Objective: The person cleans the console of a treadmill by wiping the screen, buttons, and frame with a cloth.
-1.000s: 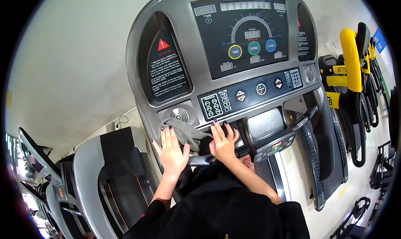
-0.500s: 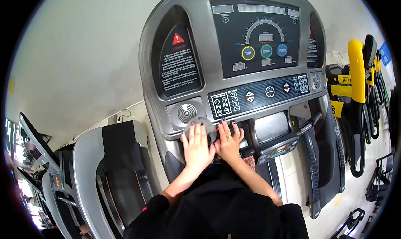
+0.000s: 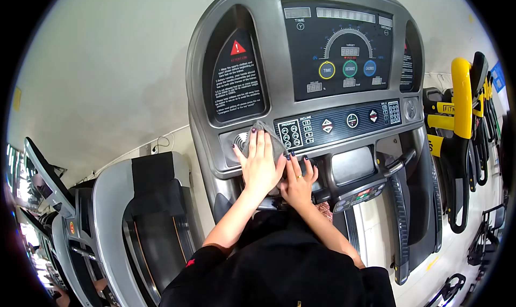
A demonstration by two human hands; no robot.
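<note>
A grey treadmill console (image 3: 271, 65) stands tilted in front of me. My left hand (image 3: 259, 167) lies flat on a grey cloth (image 3: 274, 139), fingers stretched out, pressing it against the console's lower left. The cloth partly covers the round speaker grille (image 3: 239, 141) and reaches the left end of the button panel (image 3: 344, 123). Just right of it, my right hand (image 3: 299, 186) rests with fingers spread at the console's lower edge, a ring on one finger. No object shows in it, though its palm side is hidden.
Right of my right hand are a grey tray (image 3: 352, 166) and a small control pad (image 3: 359, 198). Another treadmill (image 3: 158, 199) stands at left. Yellow and black gym equipment (image 3: 462, 103) lines the right side. A cable (image 3: 160, 145) hangs by the wall.
My left hand has slid the cloth upward and slightly right, over more of the speaker grille. My right hand stays by the lower edge. The view has shifted slightly.
</note>
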